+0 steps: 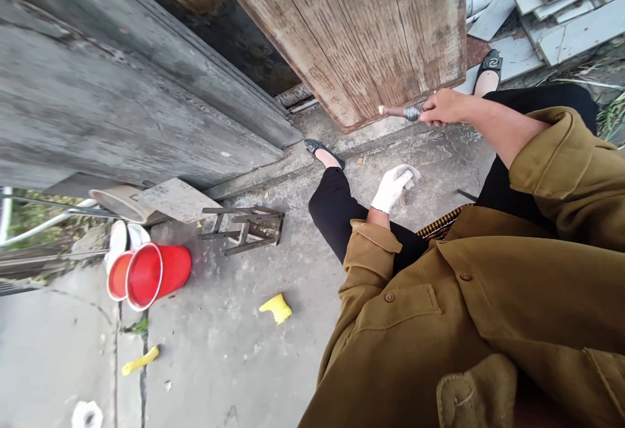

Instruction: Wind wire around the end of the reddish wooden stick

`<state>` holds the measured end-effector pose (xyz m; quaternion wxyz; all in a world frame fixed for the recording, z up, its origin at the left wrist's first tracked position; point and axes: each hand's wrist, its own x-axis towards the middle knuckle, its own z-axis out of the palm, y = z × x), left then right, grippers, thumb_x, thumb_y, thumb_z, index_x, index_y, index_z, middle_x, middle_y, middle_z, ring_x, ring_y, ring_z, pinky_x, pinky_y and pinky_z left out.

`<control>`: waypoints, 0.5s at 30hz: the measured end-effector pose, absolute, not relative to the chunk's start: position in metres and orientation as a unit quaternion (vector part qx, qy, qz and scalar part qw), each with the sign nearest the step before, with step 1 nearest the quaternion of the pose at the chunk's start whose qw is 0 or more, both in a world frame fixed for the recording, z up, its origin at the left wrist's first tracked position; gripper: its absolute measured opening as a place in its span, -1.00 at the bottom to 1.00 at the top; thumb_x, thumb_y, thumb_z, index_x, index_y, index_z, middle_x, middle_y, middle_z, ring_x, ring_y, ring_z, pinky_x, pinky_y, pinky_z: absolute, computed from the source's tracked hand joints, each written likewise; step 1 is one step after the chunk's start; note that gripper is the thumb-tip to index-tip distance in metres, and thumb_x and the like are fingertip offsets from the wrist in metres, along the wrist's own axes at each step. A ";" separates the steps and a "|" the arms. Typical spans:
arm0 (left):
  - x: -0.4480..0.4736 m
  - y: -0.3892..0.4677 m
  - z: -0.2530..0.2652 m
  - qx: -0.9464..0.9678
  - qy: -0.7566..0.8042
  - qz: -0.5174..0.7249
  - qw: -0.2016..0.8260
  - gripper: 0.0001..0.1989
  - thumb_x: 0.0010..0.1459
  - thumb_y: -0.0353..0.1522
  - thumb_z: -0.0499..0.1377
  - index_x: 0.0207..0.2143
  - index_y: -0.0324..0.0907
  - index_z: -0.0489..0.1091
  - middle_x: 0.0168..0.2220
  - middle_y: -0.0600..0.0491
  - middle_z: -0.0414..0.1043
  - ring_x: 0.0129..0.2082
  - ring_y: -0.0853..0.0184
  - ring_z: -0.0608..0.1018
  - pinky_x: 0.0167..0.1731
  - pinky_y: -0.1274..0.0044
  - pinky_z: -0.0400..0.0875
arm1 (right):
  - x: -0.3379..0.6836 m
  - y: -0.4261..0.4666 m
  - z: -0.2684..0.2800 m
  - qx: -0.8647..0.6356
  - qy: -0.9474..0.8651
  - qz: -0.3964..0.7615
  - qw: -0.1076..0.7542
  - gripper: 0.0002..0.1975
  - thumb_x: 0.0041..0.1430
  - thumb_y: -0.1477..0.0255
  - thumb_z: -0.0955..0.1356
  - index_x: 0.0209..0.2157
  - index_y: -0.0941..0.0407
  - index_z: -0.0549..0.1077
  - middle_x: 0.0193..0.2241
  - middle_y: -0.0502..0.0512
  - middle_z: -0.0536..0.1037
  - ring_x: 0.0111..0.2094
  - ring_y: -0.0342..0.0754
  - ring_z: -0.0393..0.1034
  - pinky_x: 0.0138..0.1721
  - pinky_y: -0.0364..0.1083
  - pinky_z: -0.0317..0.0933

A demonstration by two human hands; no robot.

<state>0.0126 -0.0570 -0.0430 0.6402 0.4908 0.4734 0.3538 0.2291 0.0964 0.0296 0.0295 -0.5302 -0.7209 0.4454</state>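
Note:
My right hand (442,107), bare, is closed around one end of a short wooden stick (394,111). Silvery wire (413,113) is wound in a thick coil on that stick, right beside my fingers. A faint thin strand seems to run down from the coil toward my left hand. My left hand (393,187) wears a white glove and is held low between my knees, its fingers curled closed. What lies inside those fingers is hidden. The lower edge of a weathered wooden door panel (361,43) is just beyond the stick's tip.
A small wooden stool (251,229) lies on the concrete floor to the left. Farther left are red buckets (170,271) on their sides. A yellow boot-shaped piece (278,309) and a yellow stick-like piece (140,359) lie nearby. Stacked boards (576,30) fill the upper right corner.

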 end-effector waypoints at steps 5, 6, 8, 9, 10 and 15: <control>0.005 -0.060 -0.047 0.503 0.492 0.366 0.609 -0.47 0.03 0.10 0.38 -0.40 -0.22 0.51 -0.64 0.11 0.30 -0.57 0.39 0.37 -0.49 0.51 0.31 | 0.217 0.091 0.016 -0.472 -0.808 0.290 -0.200 -0.78 0.28 0.33 0.42 -0.34 0.20 0.59 -0.44 0.20 0.52 -0.28 0.06 0.44 -0.26 -0.05 0.17; 0.003 -0.060 -0.048 0.504 0.496 0.373 0.601 -0.49 0.06 0.08 0.37 -0.39 -0.21 0.52 -0.64 0.11 0.29 -0.55 0.39 0.38 -0.48 0.51 0.33 | 0.215 0.087 0.014 -0.453 -0.805 0.298 -0.241 -0.79 0.27 0.34 0.42 -0.35 0.21 0.59 -0.47 0.17 0.50 -0.33 0.03 0.42 -0.27 -0.05 0.17; 0.000 -0.060 -0.050 0.504 0.504 0.383 0.588 -0.54 0.11 0.04 0.34 -0.38 -0.21 0.51 -0.63 0.11 0.31 -0.54 0.39 0.38 -0.46 0.51 0.33 | 0.213 0.076 0.010 -0.409 -0.783 0.348 -0.314 -0.82 0.26 0.39 0.43 -0.36 0.21 0.60 -0.53 0.08 0.47 -0.45 -0.07 0.35 -0.31 -0.08 0.15; -0.001 -0.059 -0.051 0.502 0.511 0.386 0.582 -0.56 0.12 0.02 0.32 -0.38 -0.21 0.51 -0.62 0.10 0.32 -0.53 0.39 0.38 -0.46 0.51 0.33 | 0.211 0.071 0.009 -0.379 -0.766 0.385 -0.347 -0.83 0.27 0.41 0.43 -0.36 0.21 0.60 -0.55 0.04 0.46 -0.50 -0.13 0.31 -0.33 -0.11 0.13; 0.000 -0.058 -0.051 0.499 0.520 0.387 0.575 -0.57 0.13 0.01 0.31 -0.38 -0.20 0.50 -0.60 0.10 0.33 -0.54 0.40 0.37 -0.46 0.51 0.31 | 0.210 0.067 0.009 -0.343 -0.747 0.427 -0.377 -0.84 0.28 0.44 0.43 -0.36 0.22 0.60 -0.57 0.01 0.45 -0.53 -0.18 0.26 -0.35 -0.14 0.11; 0.004 -0.052 -0.049 0.489 0.562 0.380 0.548 -0.55 0.14 0.05 0.31 -0.34 -0.18 0.47 -0.50 0.04 0.41 -0.49 0.36 0.42 -0.42 0.48 0.35 | 0.212 0.060 0.029 -0.290 -0.670 0.602 -0.324 -0.86 0.31 0.49 0.43 -0.28 0.29 0.61 -0.48 -0.01 0.52 -0.48 -0.32 0.29 -0.28 -0.22 0.11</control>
